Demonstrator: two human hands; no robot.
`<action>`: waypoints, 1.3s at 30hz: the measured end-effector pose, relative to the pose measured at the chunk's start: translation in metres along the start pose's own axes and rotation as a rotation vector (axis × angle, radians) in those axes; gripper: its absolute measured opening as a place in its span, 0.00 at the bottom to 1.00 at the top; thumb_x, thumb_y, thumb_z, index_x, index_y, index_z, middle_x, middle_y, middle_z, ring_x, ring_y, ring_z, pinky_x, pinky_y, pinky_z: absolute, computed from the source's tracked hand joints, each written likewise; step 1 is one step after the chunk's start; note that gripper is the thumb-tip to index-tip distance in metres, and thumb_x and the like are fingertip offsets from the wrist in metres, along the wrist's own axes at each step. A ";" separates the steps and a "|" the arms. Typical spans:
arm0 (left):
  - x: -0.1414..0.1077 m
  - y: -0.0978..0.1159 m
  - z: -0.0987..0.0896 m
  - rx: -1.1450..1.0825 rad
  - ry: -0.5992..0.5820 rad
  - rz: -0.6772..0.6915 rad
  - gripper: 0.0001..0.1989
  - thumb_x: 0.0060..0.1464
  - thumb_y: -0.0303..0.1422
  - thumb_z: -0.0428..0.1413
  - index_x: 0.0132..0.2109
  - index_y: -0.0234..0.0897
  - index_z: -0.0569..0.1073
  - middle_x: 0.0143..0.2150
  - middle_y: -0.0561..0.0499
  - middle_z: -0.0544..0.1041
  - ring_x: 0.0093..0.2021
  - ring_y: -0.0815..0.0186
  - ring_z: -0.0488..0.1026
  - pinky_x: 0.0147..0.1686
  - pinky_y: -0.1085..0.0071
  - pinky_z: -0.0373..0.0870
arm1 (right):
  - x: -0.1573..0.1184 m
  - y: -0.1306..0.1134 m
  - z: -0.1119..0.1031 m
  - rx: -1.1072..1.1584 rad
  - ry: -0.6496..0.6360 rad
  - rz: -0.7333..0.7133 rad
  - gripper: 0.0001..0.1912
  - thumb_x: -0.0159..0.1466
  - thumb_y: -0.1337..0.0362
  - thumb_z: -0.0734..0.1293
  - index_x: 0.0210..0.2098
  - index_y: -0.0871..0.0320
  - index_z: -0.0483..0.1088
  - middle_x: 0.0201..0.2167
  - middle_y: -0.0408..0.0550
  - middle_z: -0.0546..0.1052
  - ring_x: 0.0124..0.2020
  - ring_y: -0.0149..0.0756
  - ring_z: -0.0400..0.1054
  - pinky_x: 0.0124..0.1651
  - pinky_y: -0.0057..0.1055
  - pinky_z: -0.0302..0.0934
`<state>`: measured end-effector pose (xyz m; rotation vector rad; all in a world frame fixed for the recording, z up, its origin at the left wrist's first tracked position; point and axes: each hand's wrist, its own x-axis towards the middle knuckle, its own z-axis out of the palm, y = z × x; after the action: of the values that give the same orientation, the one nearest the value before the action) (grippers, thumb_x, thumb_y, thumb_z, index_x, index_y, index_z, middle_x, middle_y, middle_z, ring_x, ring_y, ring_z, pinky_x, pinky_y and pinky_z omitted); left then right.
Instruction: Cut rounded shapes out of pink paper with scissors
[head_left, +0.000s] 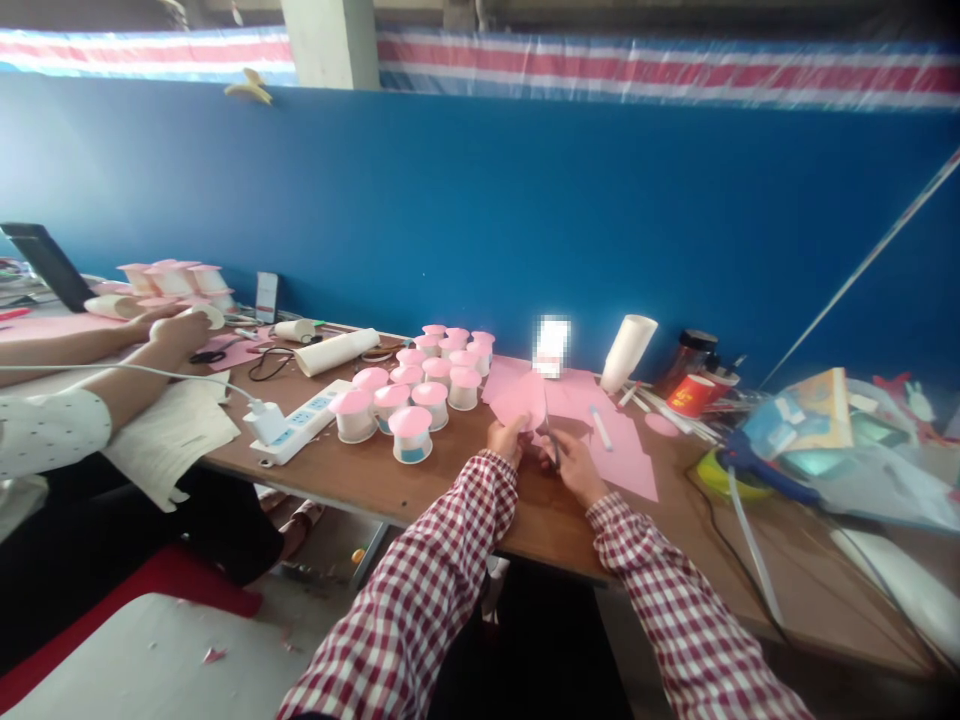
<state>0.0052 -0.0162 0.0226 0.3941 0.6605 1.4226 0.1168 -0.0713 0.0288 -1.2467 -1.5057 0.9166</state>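
My left hand (511, 436) pinches a piece of pink paper (519, 400) above the table's front edge. Closed round a pair of scissors (553, 445), my right hand (576, 468) is just to the right of it, the blades up against the paper's edge. Behind my hands more pink sheets (626, 452) lie flat, with a pale stick-like strip (601, 428) on top. Left of my hands stand several white paper cups (412, 447) in rows, each capped by a pink paper disc (409, 421).
A white power strip (304, 422) and a paper roll (337, 352) lie to the left, near a co-worker's hands (184, 328). An upright roll (628, 352), a red cup (690, 394), a cable and a cluttered bag (802, 430) are at right. The blue partition (480, 210) closes the back.
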 end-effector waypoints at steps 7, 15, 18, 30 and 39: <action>-0.004 0.003 0.002 -0.006 -0.005 -0.003 0.10 0.38 0.24 0.64 0.30 0.27 0.72 0.25 0.48 0.73 0.22 0.72 0.69 0.19 0.77 0.63 | 0.000 0.002 0.000 0.016 0.009 0.024 0.23 0.58 0.49 0.63 0.42 0.62 0.71 0.22 0.45 0.71 0.22 0.32 0.65 0.25 0.30 0.63; -0.001 0.001 0.001 -0.012 -0.005 -0.012 0.11 0.36 0.24 0.64 0.30 0.27 0.72 0.25 0.48 0.73 0.22 0.71 0.70 0.20 0.76 0.64 | -0.001 0.001 0.001 0.017 0.012 0.017 0.23 0.59 0.49 0.63 0.44 0.61 0.70 0.22 0.45 0.70 0.22 0.33 0.65 0.24 0.30 0.63; 0.000 0.000 -0.001 -0.010 -0.004 -0.010 0.11 0.36 0.25 0.65 0.30 0.27 0.72 0.26 0.47 0.73 0.23 0.71 0.70 0.20 0.76 0.65 | -0.001 0.000 0.001 0.003 0.011 0.005 0.22 0.59 0.49 0.63 0.42 0.61 0.71 0.22 0.45 0.70 0.21 0.33 0.65 0.25 0.30 0.64; -0.002 0.002 0.001 0.000 0.007 -0.012 0.12 0.36 0.25 0.66 0.30 0.28 0.72 0.27 0.46 0.74 0.23 0.70 0.71 0.21 0.76 0.66 | 0.000 0.003 0.000 0.004 0.015 -0.003 0.22 0.58 0.48 0.64 0.41 0.61 0.71 0.21 0.45 0.71 0.20 0.33 0.65 0.23 0.29 0.63; 0.000 0.001 0.000 -0.008 0.010 -0.021 0.10 0.38 0.24 0.64 0.31 0.26 0.72 0.26 0.47 0.74 0.23 0.70 0.70 0.20 0.76 0.65 | 0.000 0.003 0.000 -0.004 0.018 0.006 0.21 0.58 0.50 0.64 0.41 0.61 0.71 0.20 0.44 0.70 0.20 0.32 0.64 0.24 0.30 0.62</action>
<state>0.0043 -0.0160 0.0233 0.3731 0.6656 1.4076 0.1177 -0.0704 0.0264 -1.2591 -1.4913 0.9045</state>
